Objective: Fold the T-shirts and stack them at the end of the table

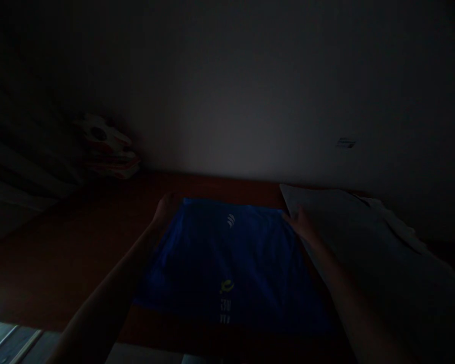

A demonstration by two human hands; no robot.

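Observation:
A blue shirt (212,247) lies spread on the reddish-brown table, with a small white logo near its far edge and a yellow mark with pale lettering nearer to me. At its far left corner is my left hand (166,207), closed on the cloth, though darkness blurs its fingers. My right hand (301,224) pinches the far right corner, thumb side toward the shirt. Sleeves and collar cannot be made out. Some soft wrinkles run down the fabric between both forearms.
On the right, a large grey cloth (349,227) covers the reddish-brown table (72,237). A pile of books or packets (111,151) stands at the back left, near a pale curtain (18,167). A wall (227,101) with a small label (345,143) rises behind.

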